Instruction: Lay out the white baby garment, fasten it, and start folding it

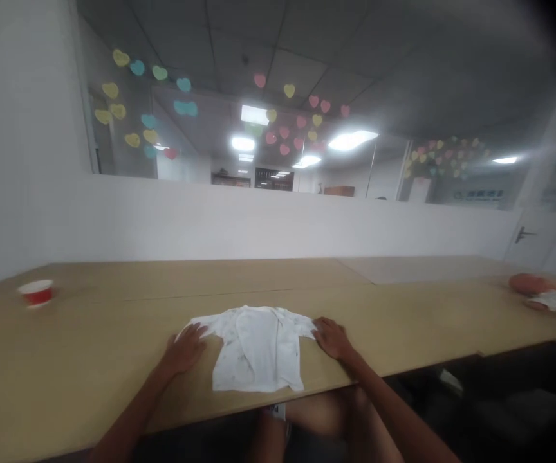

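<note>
- Head view: my left grip (185, 348) and right grip (333, 338) rest on the sleeve ends (307, 326) of a white patterned cloth shirt (261, 347); I cannot tell if they pinch.
- The shirt lies spread on the flat, pale tan worktop (114, 354).
- Best I press both sleeves evenly, keeping the shirt unwrinkled.

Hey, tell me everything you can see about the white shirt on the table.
The small white soft-looking fabric shirt has two sleeves, a plain central area and faint grey markings at the sides, too blurred to read. It lies spread out, lightly creased, on the pale wood-coloured table, its hem towards the person, close to the near edge. The sleeves stretch out sideways; the person's bare left hand rests on one sleeve's end, the bare right hand on the other's.
</note>
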`<state>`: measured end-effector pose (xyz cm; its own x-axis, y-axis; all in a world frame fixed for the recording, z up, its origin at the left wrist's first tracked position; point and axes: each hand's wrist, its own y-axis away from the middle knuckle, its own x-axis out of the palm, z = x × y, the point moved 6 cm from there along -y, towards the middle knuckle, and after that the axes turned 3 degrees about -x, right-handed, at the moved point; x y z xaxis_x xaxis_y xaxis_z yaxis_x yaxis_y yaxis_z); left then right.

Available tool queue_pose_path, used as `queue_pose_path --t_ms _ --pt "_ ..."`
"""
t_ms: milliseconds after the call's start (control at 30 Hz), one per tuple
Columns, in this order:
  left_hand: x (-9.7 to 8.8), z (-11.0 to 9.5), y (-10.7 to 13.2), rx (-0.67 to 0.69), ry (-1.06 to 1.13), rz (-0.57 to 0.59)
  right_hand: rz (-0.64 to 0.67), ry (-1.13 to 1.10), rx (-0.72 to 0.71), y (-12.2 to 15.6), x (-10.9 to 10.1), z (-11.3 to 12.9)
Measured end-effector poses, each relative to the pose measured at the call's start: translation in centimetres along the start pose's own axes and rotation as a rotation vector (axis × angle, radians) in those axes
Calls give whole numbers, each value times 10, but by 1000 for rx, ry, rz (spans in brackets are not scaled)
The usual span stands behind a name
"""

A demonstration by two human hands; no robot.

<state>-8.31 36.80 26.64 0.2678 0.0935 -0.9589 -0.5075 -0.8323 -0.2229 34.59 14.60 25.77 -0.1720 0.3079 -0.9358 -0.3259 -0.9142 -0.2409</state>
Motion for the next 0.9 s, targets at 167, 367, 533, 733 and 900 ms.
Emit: queue_pose_path --t_ms 167,367,533,733,900 --pt "3 44 4 -33 -130 36 41 56 148 -1 -8 -43" --pt "-25 77 19 -55 -75 -56 -72 87 276 0 -14 -55" --pt "-35 71 15 -201 14 -129 -86 94 293 -1 -13 -53" --pt "-50 39 11 -294 60 -394 -89 105 330 0 -11 -56" --pt "-63 36 23 -407 70 -587 -123 104 334 -3 -9 -55"
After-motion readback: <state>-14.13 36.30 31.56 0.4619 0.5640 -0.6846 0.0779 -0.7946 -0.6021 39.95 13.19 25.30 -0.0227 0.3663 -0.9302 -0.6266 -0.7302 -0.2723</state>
